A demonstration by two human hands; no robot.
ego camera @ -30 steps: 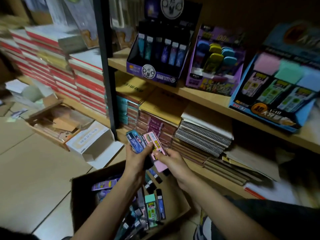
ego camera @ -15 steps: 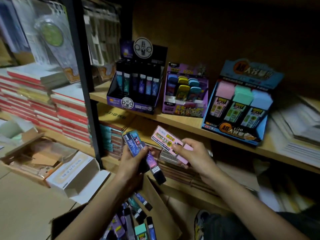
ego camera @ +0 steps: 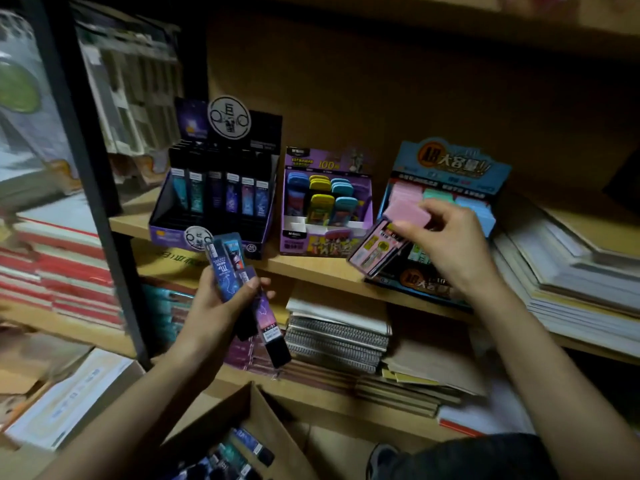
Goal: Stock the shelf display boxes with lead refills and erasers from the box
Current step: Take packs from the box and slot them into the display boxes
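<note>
My left hand grips a fanned bunch of dark lead refill cases below the shelf edge, in front of the dark purple refill display box. My right hand pinches a pink eraser at the left column of the blue eraser display box, which holds pink, green and blue erasers. The brown cardboard box on the floor below holds more refill cases.
A purple display box of coloured cases stands between the two boxes on the wooden shelf. Stacked papers lie at the right, spiral notebooks on the shelf below. A black upright post rises at the left.
My right hand has carried the pink eraser up and right to the blue display box. My left hand has stayed low with the refill cases. The view has tilted up toward the shelf.
</note>
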